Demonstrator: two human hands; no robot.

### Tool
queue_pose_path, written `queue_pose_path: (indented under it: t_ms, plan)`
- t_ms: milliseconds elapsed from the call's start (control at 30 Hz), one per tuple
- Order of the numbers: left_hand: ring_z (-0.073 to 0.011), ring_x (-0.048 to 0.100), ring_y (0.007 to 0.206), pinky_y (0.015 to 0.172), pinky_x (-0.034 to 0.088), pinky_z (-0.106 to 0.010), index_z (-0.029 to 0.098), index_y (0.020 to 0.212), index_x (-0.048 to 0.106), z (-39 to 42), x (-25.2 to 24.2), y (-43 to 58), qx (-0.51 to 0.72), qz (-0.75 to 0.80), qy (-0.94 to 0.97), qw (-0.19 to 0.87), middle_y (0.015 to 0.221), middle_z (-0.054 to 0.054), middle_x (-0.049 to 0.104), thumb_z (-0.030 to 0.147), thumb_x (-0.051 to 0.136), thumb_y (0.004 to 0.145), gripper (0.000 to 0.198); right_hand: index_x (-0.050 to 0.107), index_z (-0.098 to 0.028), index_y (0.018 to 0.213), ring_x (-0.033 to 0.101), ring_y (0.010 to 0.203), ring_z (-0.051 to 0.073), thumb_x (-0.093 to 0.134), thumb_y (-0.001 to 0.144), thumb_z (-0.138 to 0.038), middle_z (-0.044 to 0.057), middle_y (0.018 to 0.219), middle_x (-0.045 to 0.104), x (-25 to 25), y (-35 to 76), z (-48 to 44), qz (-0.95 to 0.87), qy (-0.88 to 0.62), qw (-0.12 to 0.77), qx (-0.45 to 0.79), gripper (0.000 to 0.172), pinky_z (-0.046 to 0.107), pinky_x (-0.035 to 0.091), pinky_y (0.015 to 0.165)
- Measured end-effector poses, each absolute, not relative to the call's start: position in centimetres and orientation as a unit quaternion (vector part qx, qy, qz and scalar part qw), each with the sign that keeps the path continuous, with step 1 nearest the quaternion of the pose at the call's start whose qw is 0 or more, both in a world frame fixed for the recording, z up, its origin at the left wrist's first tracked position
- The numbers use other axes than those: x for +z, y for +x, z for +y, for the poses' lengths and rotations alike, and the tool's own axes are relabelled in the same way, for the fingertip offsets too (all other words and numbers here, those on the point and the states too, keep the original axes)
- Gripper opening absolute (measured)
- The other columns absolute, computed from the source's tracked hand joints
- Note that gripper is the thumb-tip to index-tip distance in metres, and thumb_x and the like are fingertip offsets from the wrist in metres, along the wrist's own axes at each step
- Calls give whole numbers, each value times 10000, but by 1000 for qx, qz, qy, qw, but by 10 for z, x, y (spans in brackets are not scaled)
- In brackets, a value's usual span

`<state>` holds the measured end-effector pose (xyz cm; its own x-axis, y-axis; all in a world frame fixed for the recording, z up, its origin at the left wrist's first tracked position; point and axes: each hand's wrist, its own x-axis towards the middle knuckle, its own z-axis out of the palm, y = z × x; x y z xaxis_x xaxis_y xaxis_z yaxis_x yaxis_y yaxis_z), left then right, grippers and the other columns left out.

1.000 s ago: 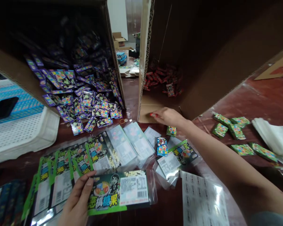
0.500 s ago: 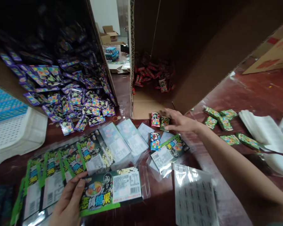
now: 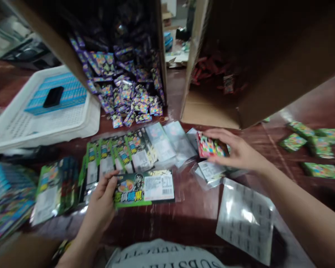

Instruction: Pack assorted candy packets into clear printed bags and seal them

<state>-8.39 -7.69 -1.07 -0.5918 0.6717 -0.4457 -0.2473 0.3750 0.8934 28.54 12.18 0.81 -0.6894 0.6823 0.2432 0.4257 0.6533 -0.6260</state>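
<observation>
My left hand [image 3: 102, 199] pinches the left end of a flat printed candy bag [image 3: 145, 188], which has a dark front, a green edge and a white barcode label. At the right, my right hand [image 3: 237, 149] is closed on small candy packs [image 3: 209, 145], a red one foremost; how many it holds is partly hidden by the fingers and blur. Below that hand lies another labelled bag [image 3: 209, 171]. A row of overlapping bags [image 3: 123, 154] spreads behind my left hand, with paler bags [image 3: 163, 143] at its right end.
An open carton of purple packs [image 3: 128, 100] stands at the back left, a carton [image 3: 212, 108] with red packs beside it. Green packs [image 3: 322, 170] lie at the right. A sticker sheet [image 3: 245, 219] lies in front; a white basket [image 3: 92, 121] stands left.
My right hand has closed on the small packs that lay on the table and lifted them. My left hand keeps its bag. The camera view has swung left.
</observation>
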Motion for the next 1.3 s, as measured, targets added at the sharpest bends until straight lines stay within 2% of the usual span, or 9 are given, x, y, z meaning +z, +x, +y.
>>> queue_pose_path:
  t_ms: [133, 300, 467, 567, 667, 767, 900, 1133, 1300]
  plan:
    - [-121, 615, 622, 603, 545, -251, 213, 1109, 624, -91, -15, -86, 553, 696, 118, 443, 774, 42, 656, 468, 854, 649, 574, 421, -400, 1524, 562, 1343, 265, 771, 832, -495, 35, 1487, 560, 11, 260, 44, -897, -168, 167, 374, 782, 490, 428, 1165]
    - [-121, 605, 649, 621, 529, -251, 221, 1096, 617, -109, -21, -87, 532, 685, 167, 469, 793, 37, 643, 476, 809, 723, 491, 404, -347, 1533, 551, 1355, 268, 747, 856, -503, 74, 1483, 557, -22, 236, 8, -906, -177, 173, 343, 775, 604, 236, 1243]
    - [-122, 568, 635, 613, 500, -244, 237, 1130, 612, -127, -31, -88, 500, 712, 217, 443, 809, 31, 626, 503, 718, 822, 421, 384, -285, 1532, 524, 1374, 310, 703, 837, -631, 127, 1452, 573, -36, 208, -8, -923, -197, 149, 296, 839, 633, 208, 1245]
    - [-134, 577, 712, 670, 496, -249, 230, 1140, 621, -135, -37, -87, 474, 737, 279, 393, 898, -1, 633, 469, 638, 905, 336, 233, -209, 1595, 398, 1464, 367, 671, 776, -746, 214, 1561, 437, -42, 204, -19, -929, -208, 126, 278, 1073, 672, 205, 1224]
    - [-157, 592, 807, 740, 496, -263, 218, 1141, 622, -141, -44, -87, 464, 746, 323, 353, 990, -33, 637, 435, 596, 943, 296, 125, -209, 1628, 227, 1523, 441, 665, 703, -827, 215, 1653, 271, -44, 218, -25, -932, -257, 107, 232, 1236, 735, 82, 1209]
    - [-163, 596, 829, 758, 496, -268, 225, 1155, 620, -144, -48, -87, 462, 746, 330, 349, 1020, -35, 640, 446, 581, 954, 301, 193, -279, 1613, 307, 1485, 441, 704, 751, -748, 153, 1578, 434, -42, 236, -28, -925, -300, 84, 216, 1107, 749, -10, 1202]
    - [-146, 589, 747, 694, 499, -258, 232, 1155, 623, -144, -48, -87, 485, 728, 294, 385, 958, -18, 643, 492, 625, 916, 353, 317, -316, 1540, 479, 1375, 362, 729, 829, -586, 109, 1430, 575, -40, 240, -33, -909, -287, 109, 283, 865, 725, 28, 1218]
    - [-133, 566, 677, 627, 485, -245, 247, 1146, 624, -149, -38, -86, 487, 723, 267, 410, 881, 1, 634, 530, 652, 881, 389, 471, -327, 1468, 526, 1340, 362, 787, 781, -564, 91, 1385, 618, -32, 227, -32, -907, -266, 123, 303, 793, 720, 95, 1214]
    - [-132, 577, 733, 673, 498, -236, 243, 1153, 632, -150, -37, -87, 506, 730, 298, 350, 928, -2, 625, 484, 609, 931, 328, 314, -353, 1574, 542, 1348, 348, 780, 811, -528, 88, 1481, 568, -27, 227, -27, -913, -258, 132, 287, 911, 703, 102, 1226]
